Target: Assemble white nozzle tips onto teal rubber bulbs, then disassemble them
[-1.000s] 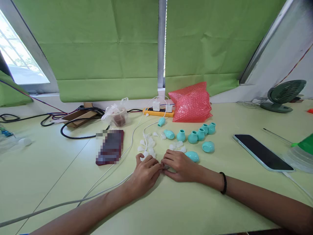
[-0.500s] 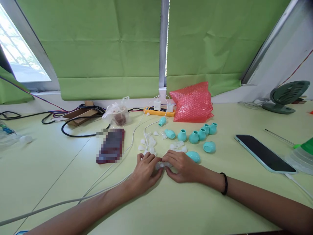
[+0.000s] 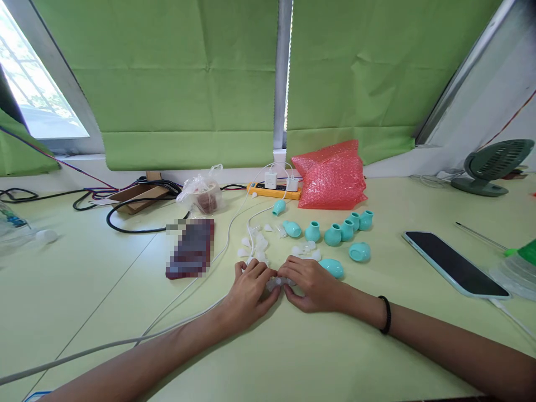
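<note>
Close together at the middle of the table, my left hand [image 3: 250,288] and my right hand [image 3: 309,285] both pinch a small translucent white plastic piece [image 3: 278,282]. Fingers partly cover it, so its full shape is hidden. Just beyond my left hand lies a loose pile of similar white translucent pieces [image 3: 260,242], and a smaller group [image 3: 307,247] sits past my right hand. A turquoise bulb [image 3: 332,268] lies on its side right behind my right hand. Several more turquoise bulbs [image 3: 333,235] stand or lie farther back, some with open necks facing up.
A white cable [image 3: 184,322] runs under my left forearm. On the pale table [image 3: 318,357] lie a phone [image 3: 454,262] to the right, a pixelated dark red object [image 3: 190,248] to the left, and a red bubble-wrap bag [image 3: 330,177] at the back beside an orange power strip [image 3: 274,191].
The view has shifted very slightly. Both hands keep their hold on the translucent piece, with almost no visible movement.
</note>
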The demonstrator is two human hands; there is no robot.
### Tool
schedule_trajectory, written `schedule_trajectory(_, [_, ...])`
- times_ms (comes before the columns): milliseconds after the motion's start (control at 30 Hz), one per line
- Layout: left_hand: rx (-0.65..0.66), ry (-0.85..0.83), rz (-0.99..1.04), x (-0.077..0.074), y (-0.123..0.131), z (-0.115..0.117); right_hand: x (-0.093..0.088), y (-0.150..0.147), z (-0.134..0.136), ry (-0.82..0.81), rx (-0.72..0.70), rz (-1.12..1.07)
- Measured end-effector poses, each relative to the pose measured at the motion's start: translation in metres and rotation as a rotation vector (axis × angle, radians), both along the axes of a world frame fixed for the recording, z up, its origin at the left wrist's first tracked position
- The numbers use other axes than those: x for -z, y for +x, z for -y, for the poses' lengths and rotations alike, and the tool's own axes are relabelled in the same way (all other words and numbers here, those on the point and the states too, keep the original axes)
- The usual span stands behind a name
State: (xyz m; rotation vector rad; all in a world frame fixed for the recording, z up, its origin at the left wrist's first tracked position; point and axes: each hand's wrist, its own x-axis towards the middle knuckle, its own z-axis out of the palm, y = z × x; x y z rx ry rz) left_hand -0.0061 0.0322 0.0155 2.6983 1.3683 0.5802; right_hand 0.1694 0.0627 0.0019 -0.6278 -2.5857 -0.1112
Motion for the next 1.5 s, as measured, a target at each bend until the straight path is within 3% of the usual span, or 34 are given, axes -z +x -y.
schedule_trajectory(1000, [0.005,-0.046,-0.029,-0.0052,0.0006,0.0024,-0.0007,-0.0001,0.0003,-0.007,-0.002,0.004])
schedule_trajectory(1500, [0.001,-0.003,-0.011,-0.0008,-0.0005,0.0015,-0.0004,-0.0002,0.0008,0.0,-0.012,-0.013])
